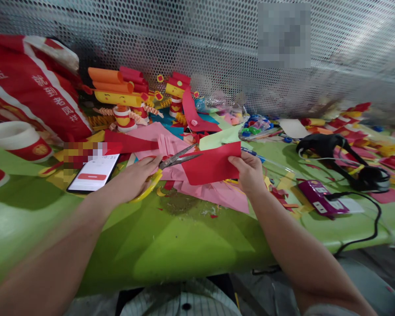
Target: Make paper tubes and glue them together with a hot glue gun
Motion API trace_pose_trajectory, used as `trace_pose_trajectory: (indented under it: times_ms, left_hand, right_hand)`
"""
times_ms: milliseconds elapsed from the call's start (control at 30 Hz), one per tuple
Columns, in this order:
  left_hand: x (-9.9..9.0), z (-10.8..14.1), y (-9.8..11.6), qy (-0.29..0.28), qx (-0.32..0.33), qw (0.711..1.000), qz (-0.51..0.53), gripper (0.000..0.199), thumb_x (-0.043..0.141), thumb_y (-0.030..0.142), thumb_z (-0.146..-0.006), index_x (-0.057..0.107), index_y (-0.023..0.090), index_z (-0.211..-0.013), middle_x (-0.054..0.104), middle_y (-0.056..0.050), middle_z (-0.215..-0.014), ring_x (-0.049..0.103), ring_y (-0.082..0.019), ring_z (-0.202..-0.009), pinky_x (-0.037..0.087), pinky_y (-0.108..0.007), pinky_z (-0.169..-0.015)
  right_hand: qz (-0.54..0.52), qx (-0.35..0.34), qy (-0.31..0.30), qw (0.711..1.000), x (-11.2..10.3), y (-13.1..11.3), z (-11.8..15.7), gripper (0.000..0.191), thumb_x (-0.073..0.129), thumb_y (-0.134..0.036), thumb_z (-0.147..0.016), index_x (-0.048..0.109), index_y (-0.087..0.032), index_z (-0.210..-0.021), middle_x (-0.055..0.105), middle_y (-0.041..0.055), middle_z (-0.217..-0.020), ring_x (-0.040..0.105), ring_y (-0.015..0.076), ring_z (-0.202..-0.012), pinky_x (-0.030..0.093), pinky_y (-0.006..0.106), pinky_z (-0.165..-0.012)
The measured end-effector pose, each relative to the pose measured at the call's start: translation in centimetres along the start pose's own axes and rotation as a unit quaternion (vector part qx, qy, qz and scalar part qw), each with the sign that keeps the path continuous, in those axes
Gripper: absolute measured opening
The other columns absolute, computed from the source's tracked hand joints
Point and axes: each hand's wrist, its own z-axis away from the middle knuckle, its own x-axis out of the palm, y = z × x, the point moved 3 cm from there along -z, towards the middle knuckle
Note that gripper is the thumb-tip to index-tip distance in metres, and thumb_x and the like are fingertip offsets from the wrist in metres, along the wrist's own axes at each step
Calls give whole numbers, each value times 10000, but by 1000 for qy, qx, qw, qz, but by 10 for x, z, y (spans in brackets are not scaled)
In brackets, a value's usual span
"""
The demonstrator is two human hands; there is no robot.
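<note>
Nearest to us lies a bare stretch of the green worktop, with our two forearms reaching out over it. Our left hand is closed around the yellow handles of a pair of scissors; the metal blades stand slightly apart and point right, their tips meeting the left edge of a red sheet of paper. Our right hand pinches that sheet at its right edge, thumb on top and fingers curled beneath, so the sheet is held just above the worktop between our two hands. Under it spreads a pile of pink paper, with small scraps scattered near it.

To the left of our left hand a phone lies flat with its screen lit. To the right, well apart from our right hand, rests a purple box with a black cable beside it, and a black headset farther back.

Beyond the pink pile stand paper figures in red, orange and yellow. A red bag sits far left, and a white mesh screen closes off the back.
</note>
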Motion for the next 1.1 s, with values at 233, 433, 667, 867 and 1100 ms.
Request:
trace_pose_trajectory:
  times_ms: [233, 433, 667, 867, 1100]
  left_hand:
    - [-2, 1, 2, -10, -8, 1000, 5, 616, 340, 120, -791, 312, 123, -1406, 438, -153, -1400, 419, -257, -1271, 380, -389, -988]
    - [-2, 0, 2, -5, -20, 1000, 15, 618, 353, 144, -806, 292, 154, -1420, 465, -152, -1376, 462, -268, -1234, 399, -404, -969]
    - [-4, -1, 3, -27, -35, 999, 16, 607, 341, 124, -800, 310, 89, -1406, 453, -183, -1374, 467, -289, -1222, 383, -427, -983]
    - [-3, -1, 1, -16, -3, 1000, 6, 621, 368, 93, -772, 333, 100, -1392, 486, -172, -1350, 452, -275, -1238, 373, -443, -989]
    - [-4, 0, 1, 1, 0, 1000, -3, 601, 357, 119, -800, 344, 144, -1400, 531, -140, -1317, 495, -264, -1200, 367, -438, -991]
  right_hand:
    - [-18, -9, -2, 1000, 1, -1, 0, 45, 629, -251, -598, 671, -235, -598, 656, -39, -542, 565, 161, -506, 430, 287, -516]
    - [-22, -10, 1, 1000, 0, 0, 0, 48, 627, -240, -605, 675, -238, -598, 666, -37, -555, 572, 165, -511, 433, 292, -522]
    - [-14, -17, 10, 1000, -2, 1, -2, 41, 630, -242, -587, 664, -219, -579, 658, -41, -550, 551, 141, -501, 421, 263, -502]
    - [-30, -14, 17, 999, -2, -1, -3, 44, 635, -220, -568, 676, -222, -584, 670, -43, -570, 553, 132, -501, 422, 250, -484]
    - [-32, -16, 25, 999, -2, -1, -4, 39, 638, -218, -548, 676, -223, -552, 667, -45, -548, 551, 129, -488, 425, 246, -471]
